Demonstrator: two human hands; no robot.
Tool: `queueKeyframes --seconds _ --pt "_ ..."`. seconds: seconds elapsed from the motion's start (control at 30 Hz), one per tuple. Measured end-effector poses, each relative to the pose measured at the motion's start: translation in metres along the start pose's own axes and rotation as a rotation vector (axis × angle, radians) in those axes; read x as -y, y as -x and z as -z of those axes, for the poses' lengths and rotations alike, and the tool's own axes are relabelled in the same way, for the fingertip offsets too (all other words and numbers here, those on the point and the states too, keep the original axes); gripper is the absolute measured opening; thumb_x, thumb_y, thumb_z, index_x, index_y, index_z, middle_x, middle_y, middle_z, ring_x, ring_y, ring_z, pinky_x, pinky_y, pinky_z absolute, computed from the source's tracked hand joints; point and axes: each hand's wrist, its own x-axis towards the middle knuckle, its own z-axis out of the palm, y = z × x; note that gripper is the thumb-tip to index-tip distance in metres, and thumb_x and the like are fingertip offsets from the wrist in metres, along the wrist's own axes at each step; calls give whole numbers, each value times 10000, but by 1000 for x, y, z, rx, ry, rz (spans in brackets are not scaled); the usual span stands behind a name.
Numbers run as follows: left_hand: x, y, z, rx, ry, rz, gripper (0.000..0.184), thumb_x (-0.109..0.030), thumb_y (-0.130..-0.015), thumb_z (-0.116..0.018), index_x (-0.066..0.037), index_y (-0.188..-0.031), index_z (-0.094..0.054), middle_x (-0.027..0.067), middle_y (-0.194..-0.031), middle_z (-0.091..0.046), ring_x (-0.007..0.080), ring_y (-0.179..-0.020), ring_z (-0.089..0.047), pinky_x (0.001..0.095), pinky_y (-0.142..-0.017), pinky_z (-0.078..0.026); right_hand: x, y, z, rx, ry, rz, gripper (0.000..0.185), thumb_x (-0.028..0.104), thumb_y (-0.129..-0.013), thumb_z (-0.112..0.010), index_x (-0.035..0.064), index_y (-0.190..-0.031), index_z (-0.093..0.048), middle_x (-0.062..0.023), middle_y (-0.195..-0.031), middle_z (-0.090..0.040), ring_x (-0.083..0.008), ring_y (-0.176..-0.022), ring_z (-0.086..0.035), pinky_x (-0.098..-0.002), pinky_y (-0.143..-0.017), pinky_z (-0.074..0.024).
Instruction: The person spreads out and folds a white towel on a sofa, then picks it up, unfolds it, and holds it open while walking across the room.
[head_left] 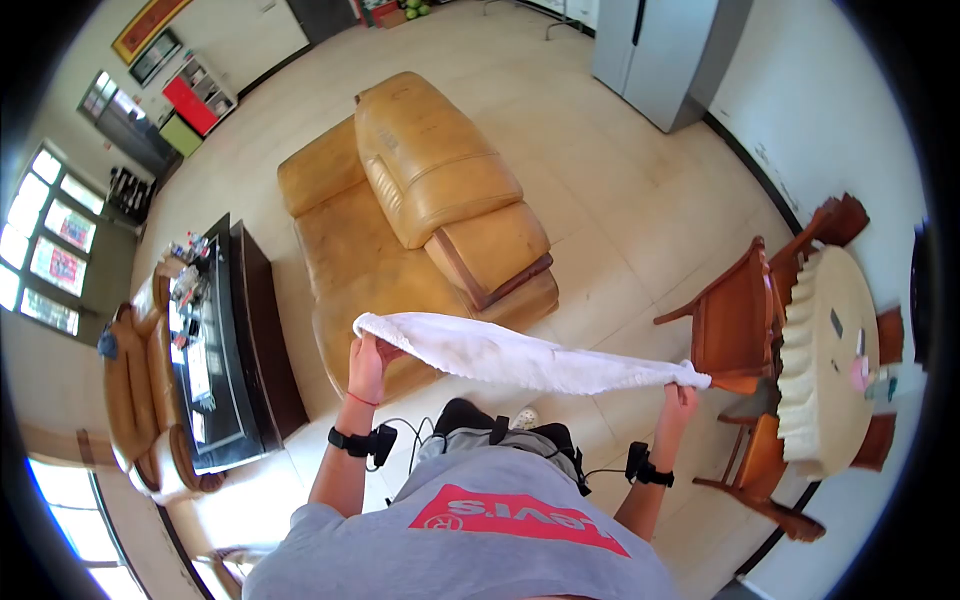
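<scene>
Cloth (500, 352), white, one; drawn out lengthwise in the air between the hands, in front of the person, near the sofa (375, 250); not folded flat.

Left hand (367, 368): fingers pinching one end; right hand (681, 403): fingers pinching the other end, edge bunched at the grip.

Risks, as judged: an end could slip free, since each grip takes in only a small part of the cloth; a hard pull could cause the same; a dropped end could touch the floor (600, 120) and pick up dirt; slack could let the middle sag and crease; the loose cables (415, 432) by the waist could snag the cloth or an arm, if either swings low.

Count: cloth, one; hands, two; wrist straps, two, the left (355, 443) and the right (652, 468); red cord (361, 400), one, on the left wrist; sofas, two, the near one and a far one (140, 400); round desk (845, 400), one; low desk (270, 335), one; fridge (660, 60), one; chairs, at least four, some partly hidden, exact number unclear; shoe (524, 418), one visible.
</scene>
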Motion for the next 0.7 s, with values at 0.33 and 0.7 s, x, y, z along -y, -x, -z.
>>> queueKeyframes --seconds 0.33,0.7 --pt "-3 -50 -68 -189 -8 -84 452 -343 -1084 -396 28 -1101 -655 150 -1030 -728 246 -925 -723 370 -832 -589 20 -118 -43 82 262 215 150 -22 -828 -660 -77 -967 -653 -112 -1109 -569 -247 -1023 -569 -322 -919 -442" --pt "10 -233 -212 -287 180 7 468 -408 -1077 -408 -4 -1108 -644 115 -999 -731 217 -890 -726 348 -786 -595 75 -306 -105 155 436 329 174 -24 -791 -691 -65 -960 -697 -120 -1052 -542 -253 -961 -583 -342 -834 -476"
